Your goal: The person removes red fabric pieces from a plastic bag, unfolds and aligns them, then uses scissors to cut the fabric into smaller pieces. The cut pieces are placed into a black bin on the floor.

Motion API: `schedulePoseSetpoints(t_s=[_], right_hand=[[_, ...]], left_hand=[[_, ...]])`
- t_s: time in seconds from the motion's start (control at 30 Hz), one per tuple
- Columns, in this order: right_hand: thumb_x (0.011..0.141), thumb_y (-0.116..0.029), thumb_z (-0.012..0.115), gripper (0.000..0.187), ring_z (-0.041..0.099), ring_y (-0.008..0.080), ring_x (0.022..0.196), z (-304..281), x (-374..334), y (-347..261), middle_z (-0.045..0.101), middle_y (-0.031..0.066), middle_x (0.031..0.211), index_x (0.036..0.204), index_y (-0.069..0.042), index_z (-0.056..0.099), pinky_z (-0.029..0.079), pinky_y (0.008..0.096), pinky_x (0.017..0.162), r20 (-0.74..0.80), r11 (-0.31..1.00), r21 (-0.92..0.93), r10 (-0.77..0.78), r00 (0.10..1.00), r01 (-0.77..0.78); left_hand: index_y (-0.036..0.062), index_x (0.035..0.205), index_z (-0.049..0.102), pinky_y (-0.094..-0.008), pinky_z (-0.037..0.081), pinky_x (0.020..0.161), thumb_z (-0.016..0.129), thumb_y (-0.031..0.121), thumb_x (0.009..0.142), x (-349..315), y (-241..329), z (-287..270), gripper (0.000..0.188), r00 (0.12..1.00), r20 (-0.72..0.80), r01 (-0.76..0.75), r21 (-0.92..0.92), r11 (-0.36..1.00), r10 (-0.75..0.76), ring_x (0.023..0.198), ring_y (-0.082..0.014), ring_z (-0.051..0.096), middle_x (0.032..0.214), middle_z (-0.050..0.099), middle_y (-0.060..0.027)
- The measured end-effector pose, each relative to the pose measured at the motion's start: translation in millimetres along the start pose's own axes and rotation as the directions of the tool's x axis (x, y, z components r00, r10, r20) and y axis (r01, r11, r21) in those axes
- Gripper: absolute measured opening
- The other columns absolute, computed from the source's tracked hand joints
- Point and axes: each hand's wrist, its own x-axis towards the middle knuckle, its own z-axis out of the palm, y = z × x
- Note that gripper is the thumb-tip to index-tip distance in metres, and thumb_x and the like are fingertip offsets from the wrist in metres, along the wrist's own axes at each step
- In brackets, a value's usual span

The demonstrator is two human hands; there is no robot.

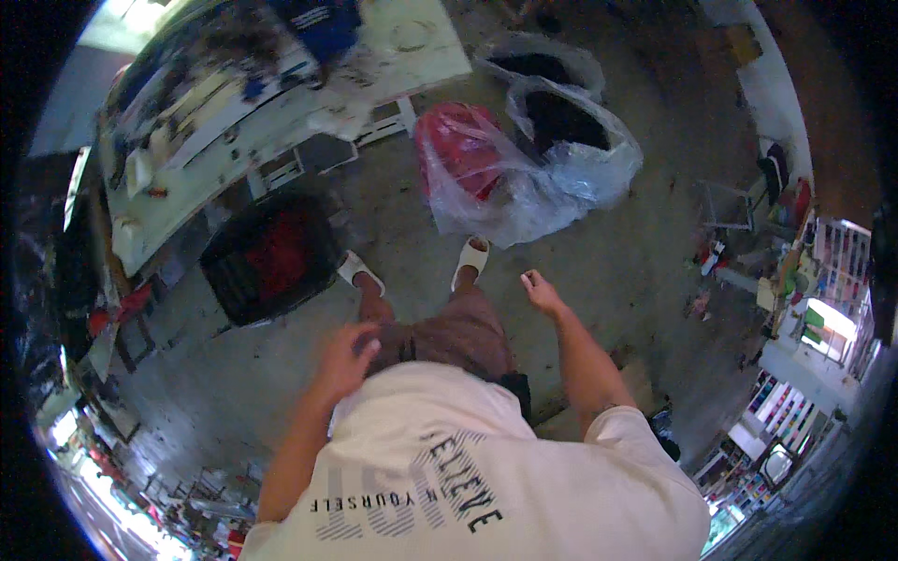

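My left hand (348, 359) is beside the waist of my brown shorts (440, 338), slightly blurred, its thumb apart from the fingers and nothing visible in it. My right hand (541, 293) hangs out to the right over the floor, its fingers curled in, with no object showing in them. Ahead of it on the floor lies a large clear plastic bag (561, 192) with dark material inside. A red bundle (460, 148) sits at the bag's left side, partly under the plastic. Both hands are apart from these things.
A black crate (269, 257) with something red inside stands left of my feet. Beyond it is a long pale worktable (271, 140) strewn with cloth and tools. At the right are a small metal-framed stool (726, 204) and cluttered shelves (790, 411).
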Motion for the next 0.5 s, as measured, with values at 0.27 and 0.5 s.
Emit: schedulePoseSetpoints(t_s=[0.27,0.5], right_hand=[[0.089,-0.031,0.056,0.035,0.064,0.0383,0.099,10,157,70,0.067,0.0217,0.106,0.110,-0.005,0.067,0.050,0.0452,0.087,0.277,0.936,-0.351,0.129,0.952,-0.025],[0.092,-0.036,0.055,0.038,0.063,0.0418,0.100,116,365,86,0.067,0.0217,0.105,0.108,-0.003,0.067,0.049,0.0470,0.087,-0.150,1.000,0.000,0.011,0.989,-0.011]], left_hand=[[0.0074,0.110,0.066,-0.0396,0.047,0.093,0.068,0.018,0.085,58,-14,106,0.027,0.992,0.066,0.066,0.481,0.874,-0.111,0.102,-0.0350,0.058,0.110,0.060,-0.0150],[0.0140,0.104,0.068,-0.0537,0.024,0.110,0.067,0.031,0.077,137,-102,186,0.031,0.970,0.192,-0.014,0.652,0.758,-0.147,0.117,-0.0323,0.048,0.116,0.057,-0.0124]])
